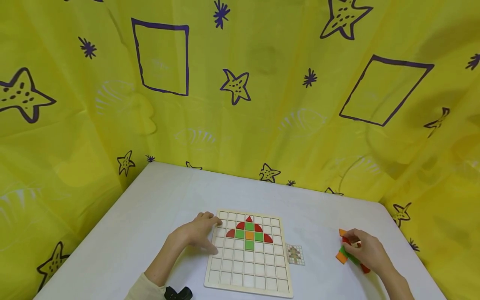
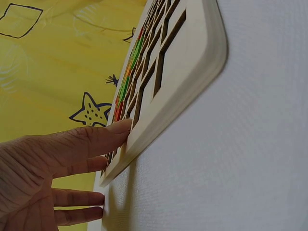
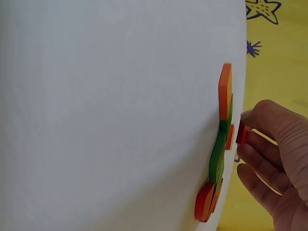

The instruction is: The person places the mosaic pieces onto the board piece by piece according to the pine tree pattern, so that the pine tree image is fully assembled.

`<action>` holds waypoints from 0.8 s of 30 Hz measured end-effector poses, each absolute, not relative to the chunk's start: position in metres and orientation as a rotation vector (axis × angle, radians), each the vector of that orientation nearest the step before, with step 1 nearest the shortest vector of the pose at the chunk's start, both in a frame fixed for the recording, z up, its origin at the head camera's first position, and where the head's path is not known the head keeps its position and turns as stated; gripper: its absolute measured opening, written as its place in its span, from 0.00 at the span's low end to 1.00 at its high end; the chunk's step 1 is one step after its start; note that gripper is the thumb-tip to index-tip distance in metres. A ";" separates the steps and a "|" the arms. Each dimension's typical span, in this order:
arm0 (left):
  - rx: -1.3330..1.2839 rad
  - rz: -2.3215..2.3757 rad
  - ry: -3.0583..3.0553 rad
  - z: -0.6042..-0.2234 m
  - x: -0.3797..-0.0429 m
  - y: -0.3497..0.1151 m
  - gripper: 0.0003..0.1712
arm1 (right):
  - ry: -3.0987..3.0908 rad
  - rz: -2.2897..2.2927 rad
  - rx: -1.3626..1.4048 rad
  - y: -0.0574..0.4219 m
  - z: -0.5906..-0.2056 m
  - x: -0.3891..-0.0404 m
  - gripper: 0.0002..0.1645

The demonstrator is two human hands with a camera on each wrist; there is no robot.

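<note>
A square wooden grid board [image 1: 243, 288] lies on the table, with red, green and orange tiles set in its upper half in a stepped, pointed shape. My left hand [image 1: 198, 232] rests at the board's left edge. In the left wrist view its thumb [image 2: 108, 137] touches the rim and the fingers extend fairly straight. Over on the right, my right hand [image 1: 365, 249] pinches a small red tile [image 3: 242, 133] between thumb and fingers, just above a loose pile. That pile holds an orange tile [image 3: 225, 91], green tiles [image 3: 217, 156] and a red tile [image 3: 205, 202]; the hand partly hides it in the head view.
A small printed pattern card [image 1: 296, 255] lies against the board's right side. The white table [image 1: 180, 187] is bounded by a yellow curtain [image 1: 210, 116] with stars and fish at the back and sides.
</note>
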State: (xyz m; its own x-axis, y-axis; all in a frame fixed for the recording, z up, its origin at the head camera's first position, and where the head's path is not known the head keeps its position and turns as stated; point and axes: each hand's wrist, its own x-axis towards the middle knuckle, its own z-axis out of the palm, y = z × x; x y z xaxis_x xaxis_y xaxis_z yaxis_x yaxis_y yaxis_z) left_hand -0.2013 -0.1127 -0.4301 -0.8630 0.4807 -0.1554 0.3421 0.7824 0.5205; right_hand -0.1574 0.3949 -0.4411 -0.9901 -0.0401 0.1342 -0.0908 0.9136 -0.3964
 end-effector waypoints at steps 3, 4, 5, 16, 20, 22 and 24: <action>0.641 0.710 2.696 -0.430 -0.202 -0.113 0.41 | -2.887 0.661 0.116 0.386 -0.441 -0.153 0.14; 0.645 0.711 2.696 -0.430 -0.202 -0.113 0.41 | -2.868 0.673 0.126 0.382 -0.441 -0.151 0.13; 0.648 0.712 2.697 -0.430 -0.202 -0.113 0.41 | -2.852 0.675 0.130 0.379 -0.442 -0.150 0.13; 0.664 0.712 2.700 -0.431 -0.202 -0.114 0.41 | -2.732 0.699 0.305 0.349 -0.446 -0.149 0.12; 0.670 0.710 2.702 -0.432 -0.203 -0.114 0.41 | -2.685 0.699 0.383 0.338 -0.448 -0.150 0.13; 0.668 0.707 2.703 -0.432 -0.202 -0.114 0.41 | -2.679 0.699 0.416 0.333 -0.448 -0.150 0.13; 0.665 0.706 2.701 -0.432 -0.202 -0.114 0.41 | -2.688 0.694 0.430 0.327 -0.447 -0.149 0.13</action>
